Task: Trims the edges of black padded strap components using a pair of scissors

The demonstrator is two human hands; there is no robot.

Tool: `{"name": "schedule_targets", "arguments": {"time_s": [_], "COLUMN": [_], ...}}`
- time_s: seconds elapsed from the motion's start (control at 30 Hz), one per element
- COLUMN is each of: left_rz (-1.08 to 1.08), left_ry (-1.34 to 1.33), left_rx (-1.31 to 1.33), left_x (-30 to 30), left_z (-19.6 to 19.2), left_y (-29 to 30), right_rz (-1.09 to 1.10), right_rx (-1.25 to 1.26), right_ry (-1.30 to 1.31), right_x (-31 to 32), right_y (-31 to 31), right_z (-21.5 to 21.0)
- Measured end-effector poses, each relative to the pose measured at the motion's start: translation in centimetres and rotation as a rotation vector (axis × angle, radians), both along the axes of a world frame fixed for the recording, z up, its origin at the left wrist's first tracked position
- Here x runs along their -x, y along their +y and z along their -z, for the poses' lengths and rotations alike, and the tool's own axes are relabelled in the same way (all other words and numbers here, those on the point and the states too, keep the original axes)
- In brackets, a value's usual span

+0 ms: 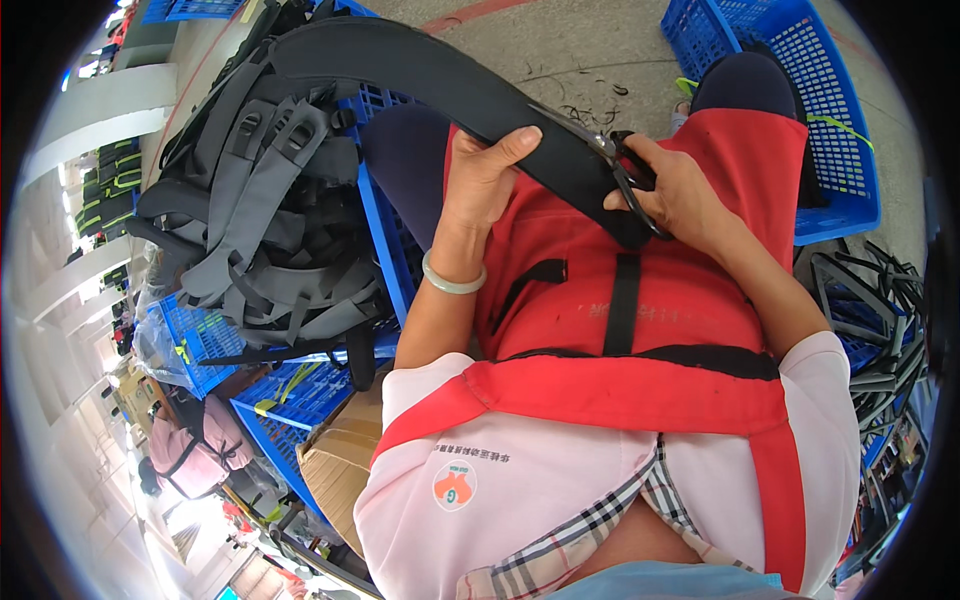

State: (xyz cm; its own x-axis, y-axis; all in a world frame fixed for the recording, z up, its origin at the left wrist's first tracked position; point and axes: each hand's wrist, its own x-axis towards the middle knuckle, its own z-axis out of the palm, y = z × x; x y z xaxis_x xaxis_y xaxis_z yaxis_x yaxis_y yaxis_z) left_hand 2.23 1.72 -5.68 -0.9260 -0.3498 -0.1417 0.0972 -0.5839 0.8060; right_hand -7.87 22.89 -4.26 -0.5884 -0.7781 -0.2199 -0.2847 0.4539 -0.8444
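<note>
A long, dark padded strap (pixel 400 72) runs from the pile at the left across to my lap. My left hand (pixel 487 170) grips its near edge, thumb on top and fingers underneath. In my right hand (pixel 680 195) is a pair of scissors (pixel 606 146) with black handles, my fingers through the loops. The blades lie along the strap's far edge, close to its end. Whether they are parted cannot be made out. A red apron (pixel 540 330) with a black band covers my lap beneath the strap.
Grey padded straps with buckles (pixel 270 200) are heaped over a blue crate (pixel 385 220) at the left. Another blue crate (pixel 850 130) stands far right, above a heap of black strips (pixel 870 310). Dark scraps (pixel 580 118) lie on the floor. Someone in pink (pixel 200 445) is at lower left.
</note>
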Motion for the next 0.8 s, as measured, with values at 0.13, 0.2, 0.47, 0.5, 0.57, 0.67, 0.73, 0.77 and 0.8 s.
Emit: {"name": "schedule_targets", "arguments": {"time_s": [0.13, 0.2, 0.47, 0.5, 0.57, 0.67, 0.73, 0.77, 0.8], "left_rz": [0.019, -0.001, -0.036, -0.049, -0.061, -0.055, -0.049, -0.044, -0.046], "left_ry": [0.027, 0.06, 0.038, 0.025, 0.042, 0.082, 0.082, 0.083, 0.082], "left_rx": [-0.009, -0.021, -0.052, -0.092, -0.033, -0.033, -0.035, -0.039, -0.038], "left_x": [0.0, 0.0, -0.2, -0.2, 0.1, 0.5, 0.4, 0.4, 0.3], "left_z": [0.2, 0.5, 0.0, -0.5, -0.3, 0.0, -0.1, 0.0, 0.0], "left_y": [0.0, -0.1, -0.8, -1.5, -1.6, -0.7, -0.7, -0.7, -0.5], "right_rz": [-0.015, -0.014, -0.01, -0.016, -0.023, 0.035, 0.009, 0.011, 0.009], "right_rx": [-0.074, -0.028, -0.033, -0.044, -0.055, 0.074, 0.009, 0.009, -0.006], "right_ry": [-0.071, -0.02, -0.082, -0.043, -0.002, 0.082, 0.041, 0.039, 0.029], "right_x": [0.5, 0.5, 0.8, 0.8, 0.5, 0.1, 0.2, 0.2, 0.3], "right_y": [0.0, -0.3, -0.2, -0.4, -0.6, -1.0, -1.1, -1.2, -1.2], "right_z": [-0.1, -0.2, -0.7, -0.7, -0.4, 0.2, 0.0, -0.1, -0.2]}}
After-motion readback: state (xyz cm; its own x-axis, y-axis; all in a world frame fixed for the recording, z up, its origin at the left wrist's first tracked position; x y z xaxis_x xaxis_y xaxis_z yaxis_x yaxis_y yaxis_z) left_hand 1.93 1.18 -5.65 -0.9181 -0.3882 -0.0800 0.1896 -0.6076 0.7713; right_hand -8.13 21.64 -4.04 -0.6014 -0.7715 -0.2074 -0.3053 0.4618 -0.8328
